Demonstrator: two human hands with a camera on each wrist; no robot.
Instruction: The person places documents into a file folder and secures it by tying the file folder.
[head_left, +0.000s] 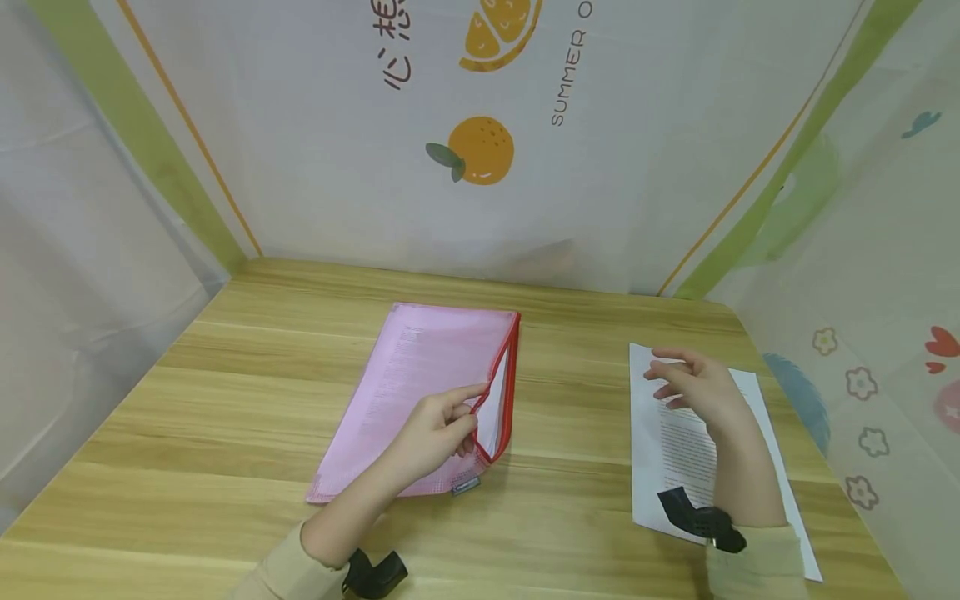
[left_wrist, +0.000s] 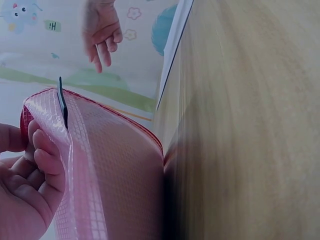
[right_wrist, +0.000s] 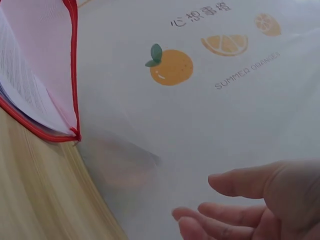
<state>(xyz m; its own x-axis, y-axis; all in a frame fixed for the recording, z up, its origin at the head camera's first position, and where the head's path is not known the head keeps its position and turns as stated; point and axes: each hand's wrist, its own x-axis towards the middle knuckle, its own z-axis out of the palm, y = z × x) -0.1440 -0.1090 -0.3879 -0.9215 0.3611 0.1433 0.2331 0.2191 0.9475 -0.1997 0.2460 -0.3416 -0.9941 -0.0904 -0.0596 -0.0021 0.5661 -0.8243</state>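
A pink mesh zipper pouch with a red zipper edge lies on the wooden table, its right side gaping. White printed sheets show inside the opening, clearest in the right wrist view. My left hand pinches the upper red edge near the front corner and lifts it. In the left wrist view the left fingers curl at the pouch's edge. To the right, a printed sheet of paper lies on the table. My right hand hovers over that sheet with loosely bent fingers, holding nothing.
The wooden table is bordered by white printed curtains at the back and sides. A dark tag sticks out from the pouch's near edge. Black wrist straps are on both forearms.
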